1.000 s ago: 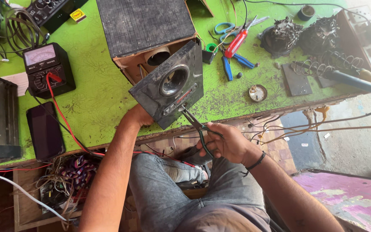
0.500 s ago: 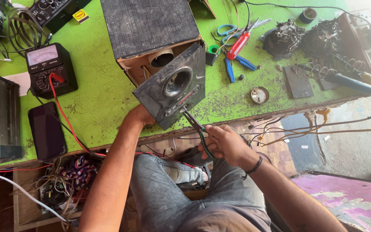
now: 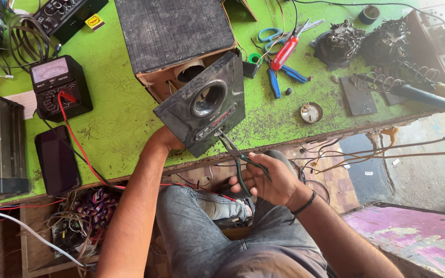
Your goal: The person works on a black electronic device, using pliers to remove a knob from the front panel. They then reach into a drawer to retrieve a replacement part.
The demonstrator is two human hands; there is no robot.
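**Pliers at a speaker panel**

Left hand (image 3: 163, 140) grips the black speaker panel (image 3: 204, 105), tilted over the green bench (image 3: 124, 118) edge. Right hand (image 3: 271, 180), fingers closed around the pliers (image 3: 235, 154), noses into the panel's lower strip. A slip could gouge the panel.

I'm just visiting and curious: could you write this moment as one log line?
left hand: grips speaker front panel, tilted at the bench edge | right hand: holds green-handled pliers, tips at panel's lower edge | speaker box: open, behind panel

black speaker panel (image 3: 204, 110) | green-handled pliers (image 3: 240, 162) | green floral-patterned table (image 3: 124, 118) | red screwdriver (image 3: 284, 53) | grey jeans (image 3: 197, 231)
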